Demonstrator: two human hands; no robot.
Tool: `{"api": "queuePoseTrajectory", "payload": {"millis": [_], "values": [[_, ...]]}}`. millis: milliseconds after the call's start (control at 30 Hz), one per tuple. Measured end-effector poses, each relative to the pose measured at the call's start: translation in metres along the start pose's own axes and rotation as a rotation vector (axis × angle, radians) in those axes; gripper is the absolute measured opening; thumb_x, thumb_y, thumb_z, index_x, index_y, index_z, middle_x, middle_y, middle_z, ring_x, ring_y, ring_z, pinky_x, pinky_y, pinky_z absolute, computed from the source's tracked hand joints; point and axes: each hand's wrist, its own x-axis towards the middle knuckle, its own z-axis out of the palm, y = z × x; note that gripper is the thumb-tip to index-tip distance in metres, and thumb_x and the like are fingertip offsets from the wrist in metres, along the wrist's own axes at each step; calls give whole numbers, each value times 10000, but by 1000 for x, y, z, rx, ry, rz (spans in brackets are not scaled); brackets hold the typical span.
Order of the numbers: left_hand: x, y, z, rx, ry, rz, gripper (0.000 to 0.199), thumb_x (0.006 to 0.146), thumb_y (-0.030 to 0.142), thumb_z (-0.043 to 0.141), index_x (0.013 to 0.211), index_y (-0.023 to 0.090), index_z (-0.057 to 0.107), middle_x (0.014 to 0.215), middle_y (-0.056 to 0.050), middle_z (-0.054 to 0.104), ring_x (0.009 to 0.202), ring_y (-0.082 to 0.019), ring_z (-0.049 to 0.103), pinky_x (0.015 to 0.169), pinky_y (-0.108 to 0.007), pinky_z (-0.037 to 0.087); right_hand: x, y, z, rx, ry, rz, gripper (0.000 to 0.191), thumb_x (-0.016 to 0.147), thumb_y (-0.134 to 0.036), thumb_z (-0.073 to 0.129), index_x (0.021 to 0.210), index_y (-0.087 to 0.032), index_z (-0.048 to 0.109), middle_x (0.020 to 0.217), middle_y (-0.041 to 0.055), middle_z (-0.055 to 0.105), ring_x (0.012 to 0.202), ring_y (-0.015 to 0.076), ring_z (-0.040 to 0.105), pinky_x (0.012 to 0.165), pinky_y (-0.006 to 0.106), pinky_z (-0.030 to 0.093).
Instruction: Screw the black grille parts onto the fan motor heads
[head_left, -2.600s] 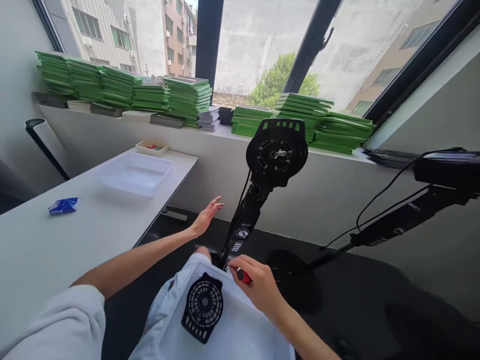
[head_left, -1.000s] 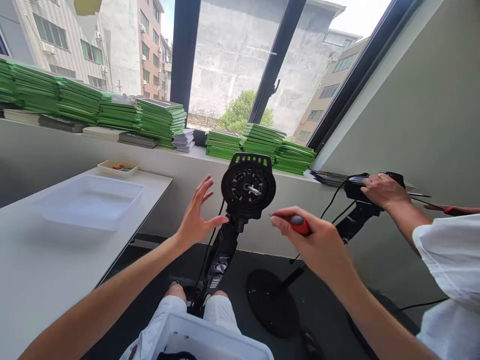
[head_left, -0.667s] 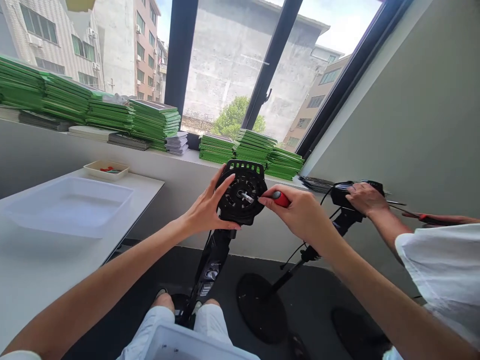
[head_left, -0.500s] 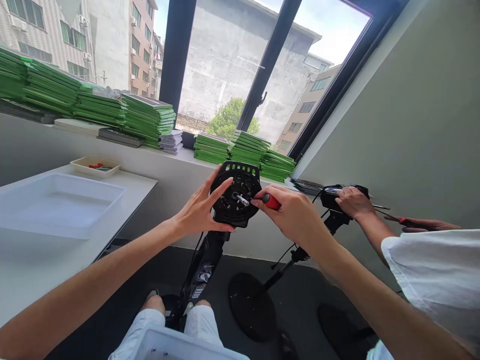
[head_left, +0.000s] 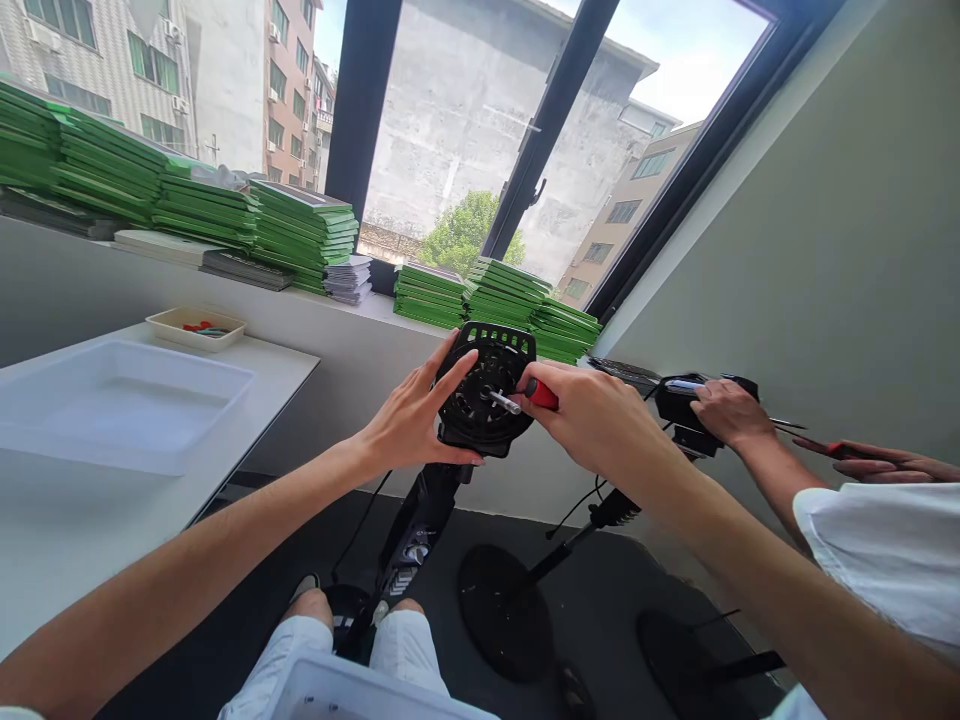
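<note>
A round black motor housing (head_left: 491, 425) with a silver shaft sticking out sits on top of a black stand (head_left: 424, 530). My left hand (head_left: 420, 410) is wrapped around the housing's left side, thumb below and fingers spread over the rim. In my right hand (head_left: 577, 400) is a screwdriver with a red and black handle (head_left: 541, 394), held at the housing's right side. My fingers hide most of its shank and its tip.
A white tray (head_left: 214, 400) and a small cream tray with red-handled tools (head_left: 161, 322) rest on the left table. Green booklets (head_left: 300, 235) line the windowsill. A white bin (head_left: 360, 690) is at my lap. At right, a person's hands (head_left: 731, 412) work on another stand.
The housing and both my hands appear slightly further right in view. The other person's hands and unit also appear shifted right. My hold on the housing and screwdriver looks the same.
</note>
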Motion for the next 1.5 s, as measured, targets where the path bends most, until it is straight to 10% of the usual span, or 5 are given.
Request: {"api": "queuePoseTrajectory", "payload": {"millis": [133,333,633,1500], "values": [[-1,-1,3,-4,15,-17,1249,718,721,757,1625,372,-28,1713,-181,125,1528,-432,314,1116,-574,471,-7,-4,7,25,78,38,145,909,-334,572,1012,-236,598,1019,34,706,767,179,613,579,271,317],[2,-1,2,-39,-7,-26,1221,743,744,714,1621,379,-53,1711,-179,124,1540,-437,279,1123,-580,463,-9,9,24,275,200,124,594,894,-516,593,1412,-251,476,1393,146,545,955,240,658,688,338,468],[13,12,5,0,-44,-110,1156,756,627,791,1615,421,45,1714,-132,7,1531,-479,255,1113,-640,459,3,12,33,1086,-91,380,535,754,-508,754,1138,-234,502,697,-74,531,450,59,344,377,213,248],[31,46,21,58,214,-417,453,912,361,696,1354,352,597,1635,-74,298,1413,-365,489,1024,-508,576,-5,-4,52,1347,88,402,531,757,-515,793,1132,-245,531,663,-102,453,409,31,306,335,198,252]]}}
